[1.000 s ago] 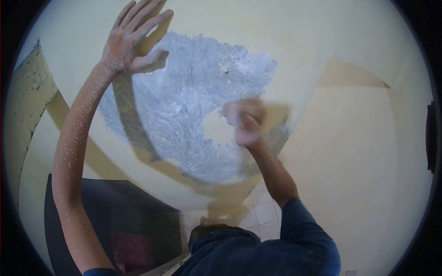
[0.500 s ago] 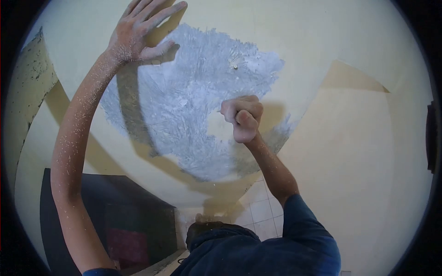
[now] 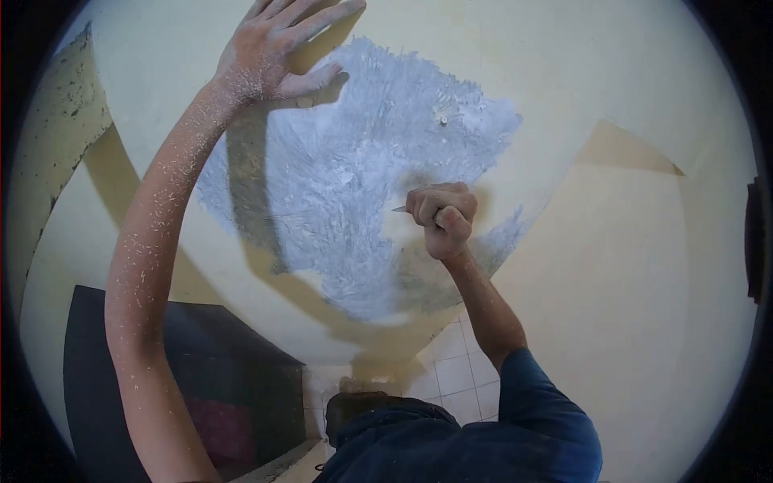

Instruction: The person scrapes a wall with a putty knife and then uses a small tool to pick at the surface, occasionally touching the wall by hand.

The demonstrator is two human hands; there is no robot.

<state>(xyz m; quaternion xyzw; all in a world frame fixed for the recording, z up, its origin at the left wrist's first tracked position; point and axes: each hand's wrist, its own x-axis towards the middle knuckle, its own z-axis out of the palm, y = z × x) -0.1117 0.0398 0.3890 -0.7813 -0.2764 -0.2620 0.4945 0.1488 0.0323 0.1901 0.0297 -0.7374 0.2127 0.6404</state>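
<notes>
My left hand is spread flat against the painted wall, its fingers apart and dusted white, at the upper left edge of a scraped patch. Pale flakes cling along that forearm. My right hand is closed in a fist around a small pointed blade; only its tip juts out to the left, and any handle is hidden in the fingers. The fist is over the lower right part of the patch, beside a remaining tongue of cream paint.
A small knob-like fitting sticks out of the patch at upper right. Below on the left stands a dark box-like piece with a dull red area. Pale floor tiles show beneath my right arm. A wall corner runs down the right side.
The view has shifted, so the wall sits further right. My left hand keeps its place on the wall. My right fist has moved slightly left and down against the patch, and the blade tip shows more clearly.
</notes>
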